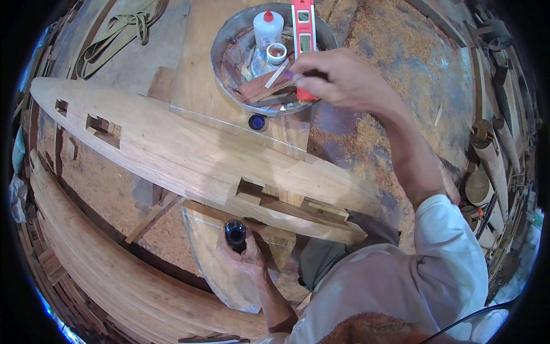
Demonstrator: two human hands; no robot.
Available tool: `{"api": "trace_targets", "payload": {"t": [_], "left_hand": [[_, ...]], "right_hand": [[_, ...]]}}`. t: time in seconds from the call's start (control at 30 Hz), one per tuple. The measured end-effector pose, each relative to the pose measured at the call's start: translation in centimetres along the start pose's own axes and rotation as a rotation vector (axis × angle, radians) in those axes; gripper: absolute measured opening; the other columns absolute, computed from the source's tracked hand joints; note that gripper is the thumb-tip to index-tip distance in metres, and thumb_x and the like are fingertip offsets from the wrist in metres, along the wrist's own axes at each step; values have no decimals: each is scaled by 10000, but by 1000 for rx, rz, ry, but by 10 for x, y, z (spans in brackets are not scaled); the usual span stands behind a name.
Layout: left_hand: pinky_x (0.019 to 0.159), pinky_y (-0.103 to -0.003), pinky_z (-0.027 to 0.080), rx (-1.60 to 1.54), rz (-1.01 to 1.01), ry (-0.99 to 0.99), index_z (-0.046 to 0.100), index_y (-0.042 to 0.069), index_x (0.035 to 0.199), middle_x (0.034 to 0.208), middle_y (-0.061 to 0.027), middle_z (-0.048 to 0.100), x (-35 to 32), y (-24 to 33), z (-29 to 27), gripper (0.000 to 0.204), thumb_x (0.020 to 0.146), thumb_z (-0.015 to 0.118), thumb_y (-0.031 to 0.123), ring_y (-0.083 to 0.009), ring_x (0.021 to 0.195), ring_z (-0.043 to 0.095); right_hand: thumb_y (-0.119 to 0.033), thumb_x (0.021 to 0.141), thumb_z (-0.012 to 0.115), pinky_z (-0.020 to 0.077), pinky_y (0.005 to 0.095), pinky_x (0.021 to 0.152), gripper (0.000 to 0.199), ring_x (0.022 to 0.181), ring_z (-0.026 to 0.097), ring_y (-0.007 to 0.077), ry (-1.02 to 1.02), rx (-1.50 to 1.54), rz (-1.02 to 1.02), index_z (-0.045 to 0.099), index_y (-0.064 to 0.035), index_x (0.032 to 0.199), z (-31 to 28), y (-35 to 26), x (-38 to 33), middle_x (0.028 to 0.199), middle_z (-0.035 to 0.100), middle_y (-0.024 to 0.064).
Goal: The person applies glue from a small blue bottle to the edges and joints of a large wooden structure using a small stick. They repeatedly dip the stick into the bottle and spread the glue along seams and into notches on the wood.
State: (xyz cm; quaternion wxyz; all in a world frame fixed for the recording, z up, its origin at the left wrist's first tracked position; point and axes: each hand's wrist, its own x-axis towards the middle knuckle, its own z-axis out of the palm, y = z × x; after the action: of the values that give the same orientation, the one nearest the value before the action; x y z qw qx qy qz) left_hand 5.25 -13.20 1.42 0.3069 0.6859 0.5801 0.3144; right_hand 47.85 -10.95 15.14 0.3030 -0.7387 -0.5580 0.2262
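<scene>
My left hand (243, 255) is wrapped round a small dark blue jar (235, 232), its open mouth facing up, beside the near edge of a long carved wooden piece (172, 152) with square cut-outs. Over a round metal basin (216, 69), my right hand (338, 80) is closed in a pinch. Something small and purple shows at its fingertips, too small to name. Just beside the fingers is a thin white strip (277, 74); whether they hold it I cannot tell. A dark blue round cap (256, 122) lies on the board below the basin.
In the basin are a white glue bottle (268, 28) with a red tip, a small white pot (276, 53), a red spirit level (304, 28) and wood scraps. A green strap (117, 37) lies at upper left, a curved timber (114, 264) at lower left. Wooden pieces (490, 155) line the right.
</scene>
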Motion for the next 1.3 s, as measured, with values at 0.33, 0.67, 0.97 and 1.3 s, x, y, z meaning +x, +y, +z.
{"api": "trace_targets", "payload": {"t": [0.33,0.67,0.97,1.3], "left_hand": [[884,-396,574,-140,-38,23,634,-58,1337,1223,-198,632,-6,-11,7,583,864,901,154,-313,1072,642],[900,-436,571,29,67,20,635,-59,1337,1220,-206,649,-3,-11,1,601,856,909,174,-329,1065,648],[902,-384,575,-43,27,42,636,-60,1324,1208,-191,637,-3,-1,6,551,889,885,168,-311,1076,654],[988,-370,557,58,-62,-19,571,-61,1392,1275,-176,659,-5,8,-8,545,929,825,75,-260,1126,667]], "right_hand": [[-122,931,692,513,403,729,182,728,679,291,-80,-207,-99,714,5,1058,18,21,53,801,701,184],[-160,943,757,493,283,708,209,740,645,84,-144,468,243,725,11,1059,10,16,46,831,741,33],[-163,969,756,487,220,605,197,711,663,57,-49,621,246,687,-17,1081,8,2,23,882,779,70],[-164,1006,717,476,225,550,237,664,642,75,65,771,193,649,-13,1176,27,-6,-25,900,779,115]]}}
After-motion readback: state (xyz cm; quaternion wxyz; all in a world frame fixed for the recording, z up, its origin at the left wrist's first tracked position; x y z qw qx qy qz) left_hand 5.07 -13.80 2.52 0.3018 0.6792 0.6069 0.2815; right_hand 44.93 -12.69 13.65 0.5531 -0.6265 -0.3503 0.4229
